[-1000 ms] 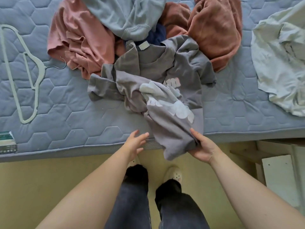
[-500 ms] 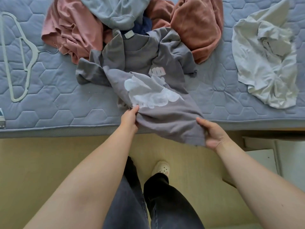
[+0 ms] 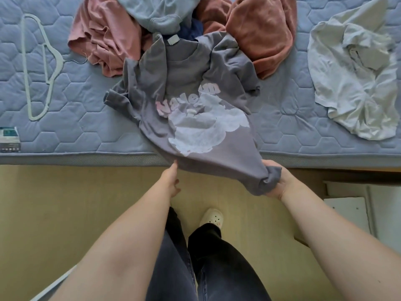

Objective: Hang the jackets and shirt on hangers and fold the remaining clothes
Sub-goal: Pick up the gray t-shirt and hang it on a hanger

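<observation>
A grey T-shirt (image 3: 186, 83) with a white and pink print lies front-up on the blue quilted mattress (image 3: 86, 109), its hem hanging over the near edge. My right hand (image 3: 280, 181) grips the bunched right corner of the hem. My left hand (image 3: 172, 181) pinches the hem's left part from below the mattress edge. Behind the T-shirt sits a heap of clothes: a pink garment (image 3: 104, 38), a pale blue-grey one (image 3: 158, 11), a rust-brown one (image 3: 262, 33) and a bit of dark blue cloth (image 3: 193, 31).
A pale hanger (image 3: 43, 68) lies flat at the mattress's left. A crumpled white garment (image 3: 355, 83) lies at the right. A small printed label (image 3: 9, 139) sits at the left near edge. White boards (image 3: 347, 205) stand on the floor to the right.
The T-shirt's lower half has been pulled flatter and toward me, showing the whole print. My right hand has closed on the hem corner; my left hand has dropped to the hem's edge.
</observation>
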A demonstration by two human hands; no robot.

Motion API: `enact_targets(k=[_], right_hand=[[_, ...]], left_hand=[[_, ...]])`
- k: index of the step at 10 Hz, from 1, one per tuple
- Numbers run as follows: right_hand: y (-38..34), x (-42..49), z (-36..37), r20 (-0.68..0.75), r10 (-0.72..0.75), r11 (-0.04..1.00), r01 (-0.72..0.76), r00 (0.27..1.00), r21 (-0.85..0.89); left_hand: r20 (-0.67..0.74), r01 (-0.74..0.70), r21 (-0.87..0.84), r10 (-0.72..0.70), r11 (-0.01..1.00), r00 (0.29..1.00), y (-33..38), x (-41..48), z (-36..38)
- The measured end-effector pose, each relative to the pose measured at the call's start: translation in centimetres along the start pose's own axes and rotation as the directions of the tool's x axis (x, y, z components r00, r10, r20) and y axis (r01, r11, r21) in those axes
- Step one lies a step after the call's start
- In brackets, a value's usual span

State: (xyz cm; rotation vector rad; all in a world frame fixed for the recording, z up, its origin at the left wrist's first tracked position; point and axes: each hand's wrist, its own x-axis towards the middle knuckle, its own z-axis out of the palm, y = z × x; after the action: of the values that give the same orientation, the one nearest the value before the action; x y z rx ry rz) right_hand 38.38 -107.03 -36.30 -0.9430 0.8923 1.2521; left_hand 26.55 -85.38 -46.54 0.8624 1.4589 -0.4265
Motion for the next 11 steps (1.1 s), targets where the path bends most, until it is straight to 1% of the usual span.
enact_targets(k=[1, 2, 3, 4, 5, 6, 7, 8, 9, 10, 11], right_hand=[[0.6, 0.8, -0.6, 0.085, 0.02, 0.999, -0.017, 0.996, -0.035], [0.6, 1.0, -0.4, 0.172, -0.024, 0.998, 0.013, 0.985, 0.064], [0.5, 0.1, 0.4, 0.16, -0.168, 0.982, 0.15, 0.973, 0.114], [-0.1, 0.2, 0.0, 0.026, -0.217, 0.974, 0.219, 0.976, -0.055], [-0.2, 1.5, -2.7, -0.484, -0.419, 0.863, 0.172, 0.768, -0.475], [0.6, 2.0, -4.6, -0.552, -0.686, 0.668, 0.108, 0.474, -0.737], [2.1, 2.7, -5.3, -0.446, -0.708, 0.473, -0.101, 0.547, -0.875], [4.1, 3.8, -5.6, -0.423, -0.451, 0.093, -0.43, 0.786, -0.898], [5.2, 5.9, -4.6, -0.36, -0.429, 0.137, -0.334, 0.829, -0.933], [5.6, 7.9, -2.2, -0.244, -0.475, 0.155, -0.193, 0.846, -0.969], [5.3, 8.7, 0.9, -0.172, -0.498, 0.12, -0.129, 0.85, -0.984]], left_hand=[[0.015, 0.078, -0.126, -0.076, 0.989, 0.997, -1.1, 0.2, 1.8], [0.125, 0.056, -0.27, -0.023, 0.961, 0.992, -1.7, 1.3, 2.5], [0.28, 0.033, -0.504, 0.128, 0.863, 0.951, -1.3, 1.5, 2.8], [0.236, 0.018, -0.521, 0.124, 0.853, 0.964, -1.3, 1.4, 1.7], [-0.203, -0.29, -0.037, 0.277, 0.956, 0.939, -1.4, 0.7, -1.3], [-0.466, -0.452, 0.09, 0.439, 0.887, 0.768, -0.9, 0.4, -5.5], [-0.348, -0.284, 0.328, 0.395, 0.901, 0.85, -1.5, 0.8, -8.3], [-0.115, -0.163, 0.775, 0.39, 0.611, 0.914, -3.0, 0.8, -9.3], [-0.011, -0.206, 0.818, 0.372, 0.537, 0.928, -3.3, 0.4, -7.7], [0.043, -0.279, 0.81, 0.421, 0.517, 0.906, -2.5, -0.1, -5.0], [0.126, -0.36, 0.776, 0.432, 0.518, 0.893, -1.3, -0.5, -2.5]])
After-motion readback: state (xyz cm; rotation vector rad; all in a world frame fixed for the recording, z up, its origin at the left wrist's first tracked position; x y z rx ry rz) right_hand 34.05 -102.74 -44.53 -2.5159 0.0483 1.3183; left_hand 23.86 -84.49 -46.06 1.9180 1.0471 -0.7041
